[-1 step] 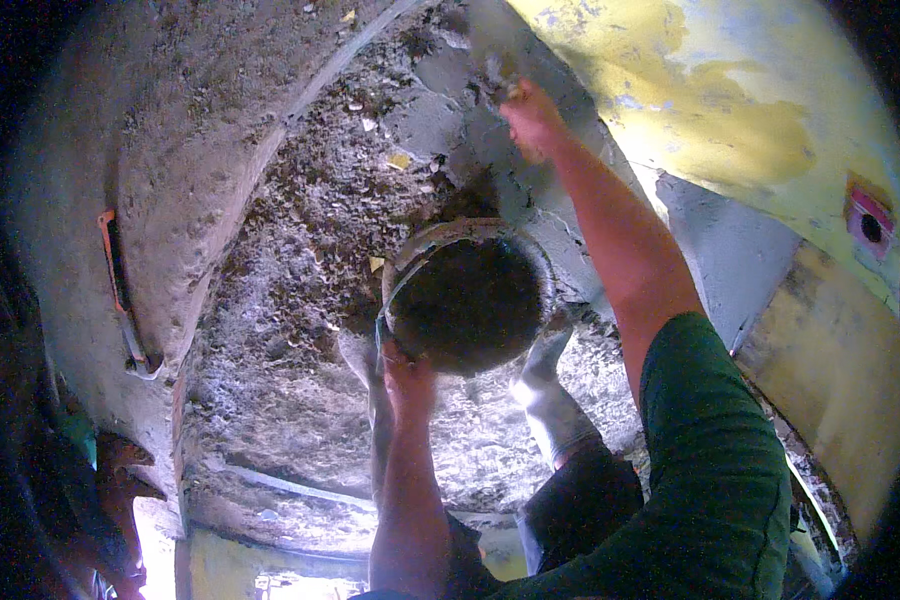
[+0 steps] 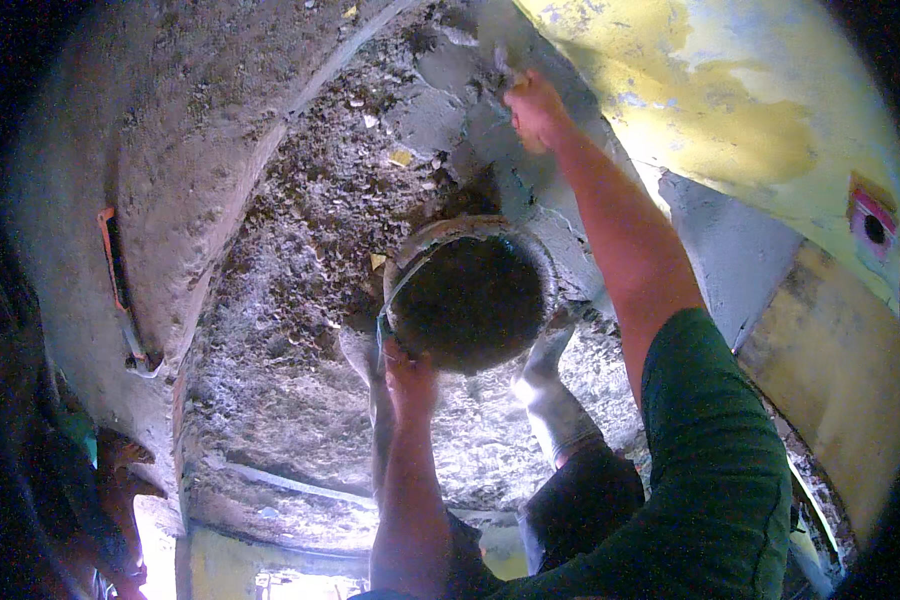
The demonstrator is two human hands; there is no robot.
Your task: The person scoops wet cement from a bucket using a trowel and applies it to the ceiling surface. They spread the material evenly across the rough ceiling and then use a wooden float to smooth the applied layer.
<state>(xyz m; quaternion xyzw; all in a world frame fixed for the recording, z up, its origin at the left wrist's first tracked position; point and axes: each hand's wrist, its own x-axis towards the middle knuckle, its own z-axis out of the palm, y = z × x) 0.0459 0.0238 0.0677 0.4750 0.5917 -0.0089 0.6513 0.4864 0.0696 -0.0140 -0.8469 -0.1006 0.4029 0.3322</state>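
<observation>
A round bucket with a thin wire handle sits on the rubble floor between my feet. Its dark inside shows no clear contents. My left hand is closed on the bucket's near left rim. Beyond the bucket, my right hand is wrapped round the handle of a trowel, whose blade is smeared by motion. The trowel is over smooth grey mortar, which lies along the foot of the yellow wall.
On the left concrete ledge lies a long thin tool with an orange end. A pink box with a dark round hole is set in the yellow wall. Loose rubble covers the floor left of the bucket.
My right hand has shifted very slightly up and to the right with the trowel. The left hand and the bucket stay where they were.
</observation>
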